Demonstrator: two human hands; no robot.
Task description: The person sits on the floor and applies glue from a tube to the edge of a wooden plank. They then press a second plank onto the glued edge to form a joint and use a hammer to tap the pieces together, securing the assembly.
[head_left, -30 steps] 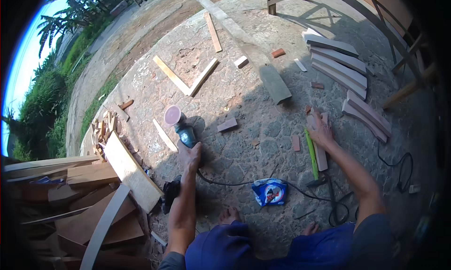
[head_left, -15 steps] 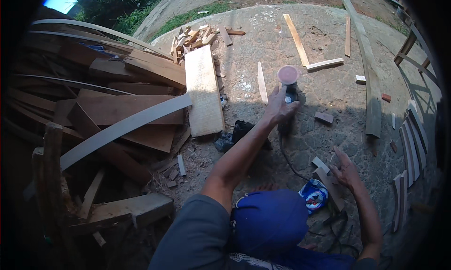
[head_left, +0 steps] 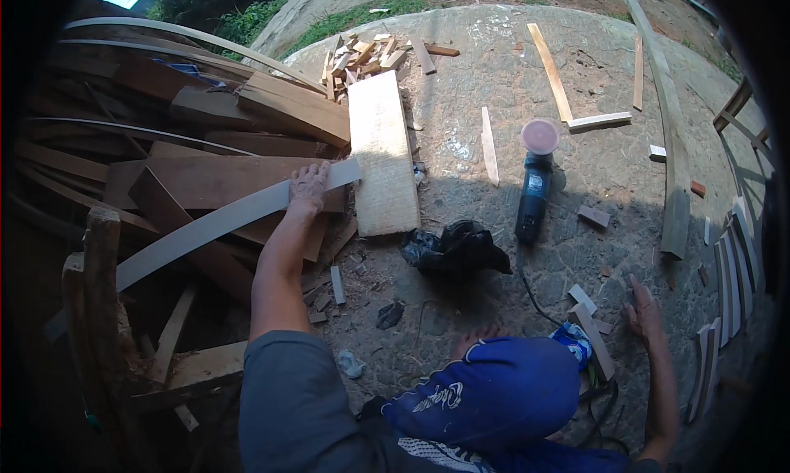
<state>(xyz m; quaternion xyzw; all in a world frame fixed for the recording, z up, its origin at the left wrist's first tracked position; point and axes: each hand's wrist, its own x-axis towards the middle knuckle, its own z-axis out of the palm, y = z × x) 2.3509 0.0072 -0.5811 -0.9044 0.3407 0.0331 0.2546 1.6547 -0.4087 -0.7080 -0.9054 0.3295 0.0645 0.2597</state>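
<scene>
My left hand point(head_left: 309, 185) is on a long, pale, curved wooden strip point(head_left: 226, 224), its fingers bent over the upper edge near the right end. That end reaches the side of a thick light board point(head_left: 383, 156). My right hand point(head_left: 644, 308) hangs over the concrete at the right, holding nothing, with its fingers stretched out. An angle grinder point(head_left: 534, 195) with a round pinkish sanding disc point(head_left: 540, 136) lies on the ground ahead of me, apart from both hands. Its black cord point(head_left: 535, 299) runs back toward my knee.
Dark planks point(head_left: 222, 183) are heaped at the left behind a rough wooden post point(head_left: 100, 284). A black plastic bag point(head_left: 461, 249) lies in front of me. Offcuts point(head_left: 362, 59) are piled farther off. Curved slats point(head_left: 731, 275) and a long beam point(head_left: 676, 189) lie at the right.
My left hand has left the grinder, which now lies on the ground, and moved left onto the curved wooden strip. My right hand stays low at the right.
</scene>
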